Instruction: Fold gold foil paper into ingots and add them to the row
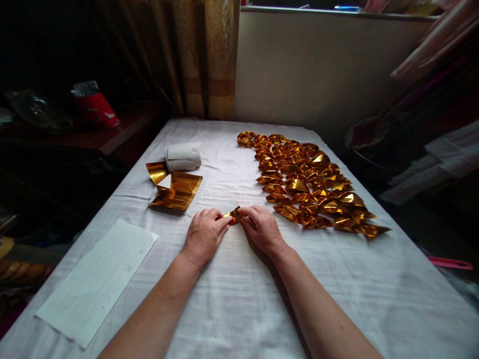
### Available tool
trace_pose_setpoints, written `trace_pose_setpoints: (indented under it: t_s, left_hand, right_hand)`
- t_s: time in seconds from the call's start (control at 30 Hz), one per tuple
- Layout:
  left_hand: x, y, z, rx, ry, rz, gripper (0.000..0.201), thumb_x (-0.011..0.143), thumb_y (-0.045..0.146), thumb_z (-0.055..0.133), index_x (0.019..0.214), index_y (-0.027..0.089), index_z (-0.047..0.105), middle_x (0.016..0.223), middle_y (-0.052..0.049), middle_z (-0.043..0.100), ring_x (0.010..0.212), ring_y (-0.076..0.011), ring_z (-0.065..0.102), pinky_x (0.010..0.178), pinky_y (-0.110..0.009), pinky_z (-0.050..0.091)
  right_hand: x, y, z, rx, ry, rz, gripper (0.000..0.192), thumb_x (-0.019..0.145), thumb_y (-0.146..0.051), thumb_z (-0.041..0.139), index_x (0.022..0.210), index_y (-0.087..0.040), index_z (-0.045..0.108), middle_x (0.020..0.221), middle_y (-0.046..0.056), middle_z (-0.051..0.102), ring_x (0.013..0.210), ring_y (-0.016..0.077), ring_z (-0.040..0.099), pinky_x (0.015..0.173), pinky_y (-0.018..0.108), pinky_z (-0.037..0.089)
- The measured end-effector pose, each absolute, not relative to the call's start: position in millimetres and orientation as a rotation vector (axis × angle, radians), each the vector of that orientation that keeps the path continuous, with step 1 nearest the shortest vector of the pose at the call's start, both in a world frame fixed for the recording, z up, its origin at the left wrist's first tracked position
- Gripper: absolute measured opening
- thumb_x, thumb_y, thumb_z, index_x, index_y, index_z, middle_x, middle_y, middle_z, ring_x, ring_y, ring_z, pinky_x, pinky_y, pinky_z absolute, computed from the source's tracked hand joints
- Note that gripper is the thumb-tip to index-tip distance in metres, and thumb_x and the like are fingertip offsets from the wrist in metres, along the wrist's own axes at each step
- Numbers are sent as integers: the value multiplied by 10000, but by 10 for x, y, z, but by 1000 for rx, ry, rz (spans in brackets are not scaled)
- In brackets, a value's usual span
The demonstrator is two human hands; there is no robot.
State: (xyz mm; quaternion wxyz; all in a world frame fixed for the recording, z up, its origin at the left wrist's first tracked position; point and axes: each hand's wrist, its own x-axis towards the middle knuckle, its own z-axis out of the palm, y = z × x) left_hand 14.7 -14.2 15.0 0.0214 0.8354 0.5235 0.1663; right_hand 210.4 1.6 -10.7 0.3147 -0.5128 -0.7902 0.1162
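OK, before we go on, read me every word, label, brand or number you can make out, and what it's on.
No text can be read.
White paper sheet: faint marks, too blurred to read.
Red container: white marks, too unclear to tell if lettering.
Held gold foil piece: no lettering visible.

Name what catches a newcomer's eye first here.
The shiny gold pieces on the right of the white cloth stand out first. Next come the left hand and right hand at the middle, holding a small gold piece between them, then the red container on the dark tabletop at left.
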Motion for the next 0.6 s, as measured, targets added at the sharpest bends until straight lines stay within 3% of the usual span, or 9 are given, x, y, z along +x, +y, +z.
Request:
trace_pose_setpoints:
  t_s: [0.2,0.4,0.6]
  left_hand:
    - [106,-111,126,2604,1529,565,186,912,303,610,1066,319,711,986,-25,657,941,-203,546,816,-344,427]
    - [60,-62,98,2644,1387,689,124,900,280,628,969,275,731,962,-31,670,941,-197,555,854,-354,454]
    - [40,-45,78,2498,1234,815,167,937,193,544,985,236,697,1069,-27,688,993,-173,620,887,-308,512]
  right_hand:
    - [2112,54,-119,-1287,-2159,222,271,883,-113,550,1069,-252,690,964,55,687,899,199,597,798,307,455]
    - [2122,31,-7,-1292,-2242,51,125,902,-254,622,918,-263,746,913,53,668,841,187,557,736,297,404]
    - [2143,-15,1,-1228,-2271,192,148,920,-320,604,907,-243,730,1026,58,673,942,198,569,830,331,409]
